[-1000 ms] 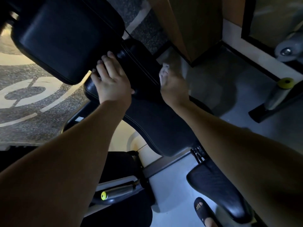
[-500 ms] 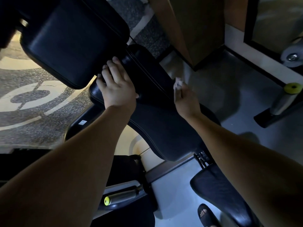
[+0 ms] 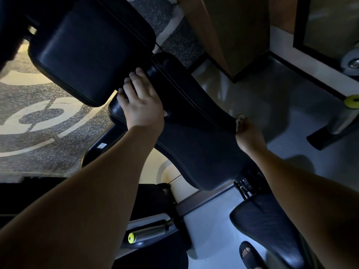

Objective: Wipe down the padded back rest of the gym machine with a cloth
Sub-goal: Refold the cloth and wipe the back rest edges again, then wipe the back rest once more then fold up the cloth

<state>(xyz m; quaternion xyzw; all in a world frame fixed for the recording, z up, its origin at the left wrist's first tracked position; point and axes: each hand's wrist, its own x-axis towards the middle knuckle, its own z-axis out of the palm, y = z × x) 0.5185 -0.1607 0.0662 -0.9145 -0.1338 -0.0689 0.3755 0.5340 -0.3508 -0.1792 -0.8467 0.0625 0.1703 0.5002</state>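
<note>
Backrest [image 3: 200, 152] slants from upper left to lower right, its top end close under the head pad [image 3: 91, 49]. The left hand [image 3: 142, 105] lies flat on that end, fingers straight. The right hand [image 3: 249, 136] grips the cloth [image 3: 240, 118] at the backrest's right edge; floor [image 3: 281, 105] lies beyond.

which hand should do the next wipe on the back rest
Right. The right hand grips the cloth at the right edge of the back rest, so it can probably sweep straight across it. The left hand rests flat near the top, with no cloth.
</note>
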